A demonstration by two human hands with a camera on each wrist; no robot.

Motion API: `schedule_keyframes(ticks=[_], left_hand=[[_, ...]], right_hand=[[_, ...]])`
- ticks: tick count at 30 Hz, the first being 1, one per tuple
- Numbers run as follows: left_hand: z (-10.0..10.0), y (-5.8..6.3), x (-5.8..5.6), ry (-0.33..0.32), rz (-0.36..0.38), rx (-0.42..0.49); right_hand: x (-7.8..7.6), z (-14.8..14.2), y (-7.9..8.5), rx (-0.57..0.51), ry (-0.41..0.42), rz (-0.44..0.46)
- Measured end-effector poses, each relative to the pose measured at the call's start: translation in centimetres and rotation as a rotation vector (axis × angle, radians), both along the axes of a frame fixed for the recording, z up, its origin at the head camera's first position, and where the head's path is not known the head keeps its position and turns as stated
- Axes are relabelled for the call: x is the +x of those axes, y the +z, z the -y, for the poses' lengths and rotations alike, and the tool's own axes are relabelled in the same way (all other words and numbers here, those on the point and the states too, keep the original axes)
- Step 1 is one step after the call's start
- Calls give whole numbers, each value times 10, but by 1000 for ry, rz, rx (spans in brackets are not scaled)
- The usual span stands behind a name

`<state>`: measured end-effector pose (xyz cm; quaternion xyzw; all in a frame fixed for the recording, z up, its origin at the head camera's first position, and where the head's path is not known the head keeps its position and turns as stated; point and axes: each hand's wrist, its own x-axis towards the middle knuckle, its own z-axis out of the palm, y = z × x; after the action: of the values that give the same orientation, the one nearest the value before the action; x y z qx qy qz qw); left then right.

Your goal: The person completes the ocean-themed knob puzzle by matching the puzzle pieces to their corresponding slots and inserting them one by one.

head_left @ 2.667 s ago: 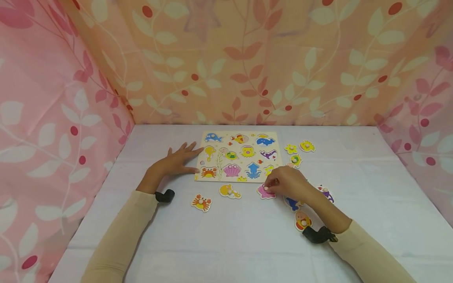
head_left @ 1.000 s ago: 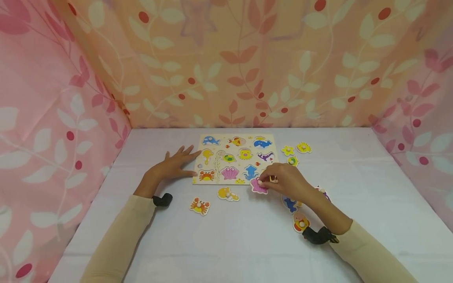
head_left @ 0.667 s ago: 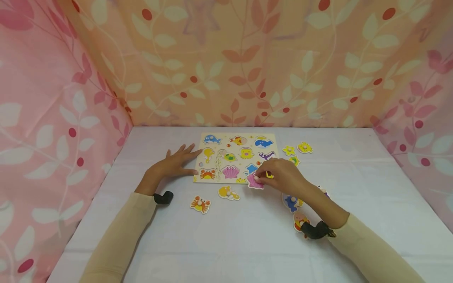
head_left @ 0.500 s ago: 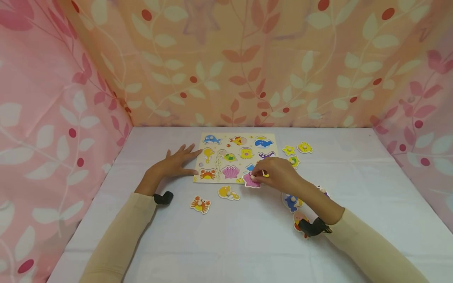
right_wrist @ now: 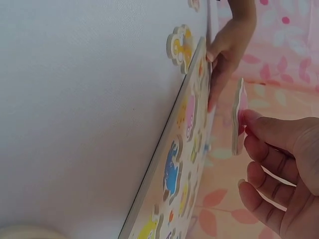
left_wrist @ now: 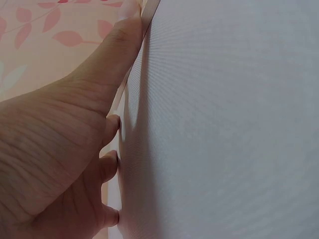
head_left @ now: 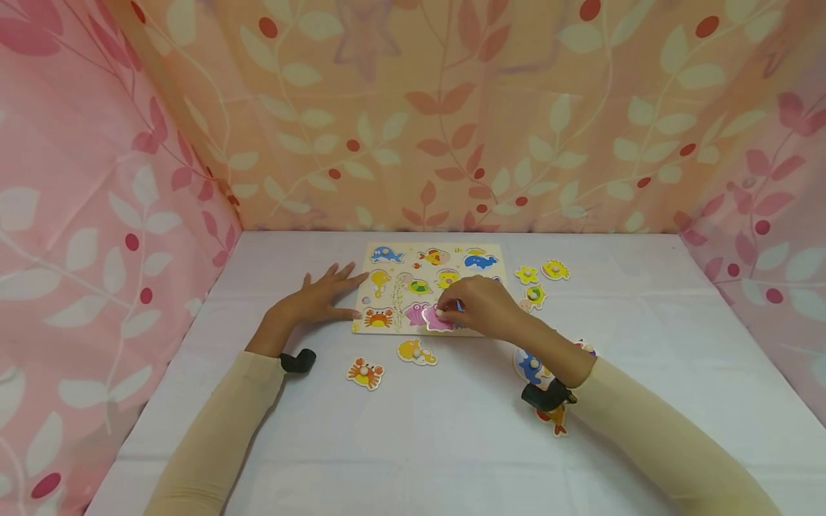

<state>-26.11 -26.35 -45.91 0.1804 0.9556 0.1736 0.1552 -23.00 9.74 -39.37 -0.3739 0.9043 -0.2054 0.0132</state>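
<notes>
My right hand point(head_left: 480, 308) pinches the small knob of a pink seashell puzzle piece point(head_left: 436, 319), which overlaps the pink shell picture on the wooden puzzle board point(head_left: 406, 249). In the right wrist view the shell piece point(right_wrist: 239, 117) is held edge-on, apart from the board's face, between thumb and index finger. The left hand point(head_left: 316, 297) lies with fingers spread at the board's left side, its thumb and a fingertip touching the edge. Sea-animal pictures cover the board; my right hand hides its lower right part.
A crab piece point(head_left: 366, 373) and a seahorse piece point(head_left: 417, 352) lie in front of the board. To the right lie a starfish point(head_left: 526, 274), a spiky yellow fish point(head_left: 556, 269), a turtle point(head_left: 534, 294) and a blue piece point(head_left: 530, 365). My right wrist partly covers a red-yellow fish piece point(head_left: 556, 421).
My right hand has picked up the seashell piece from the table in front of the board and carried it left over the board's lower row. The left hand stays at the board's edge.
</notes>
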Motion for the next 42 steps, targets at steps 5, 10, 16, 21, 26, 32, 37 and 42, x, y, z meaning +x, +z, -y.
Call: schedule_keyframes(ticks=[5,10,16,21,26,32,37,42], left_hand=[[0,0,1,-3,-2,0],[-1,1,2,-6,-6,3],[-1,1,1,-5,-8,4],[-1,1,2,-5,-3,6],[0,2,2,-7,-9,0],[-1,2,2,-6,-7,3],[-1,3,2,-9,-7,0],[-2,5,2,-12,-6,0]], right_hand=[[-6,9,-4,16,0,30],[-13,16,-13,36,-13,57],[-22,24,-18,53,-8,47],[-28,29,-25,62,-17,73],[-32,33,-30,83,-28,87],[-35,40,-32,109,-31,90],[-37,44,-31,122,-20,82],[-37,47,-30,127,-15,85]])
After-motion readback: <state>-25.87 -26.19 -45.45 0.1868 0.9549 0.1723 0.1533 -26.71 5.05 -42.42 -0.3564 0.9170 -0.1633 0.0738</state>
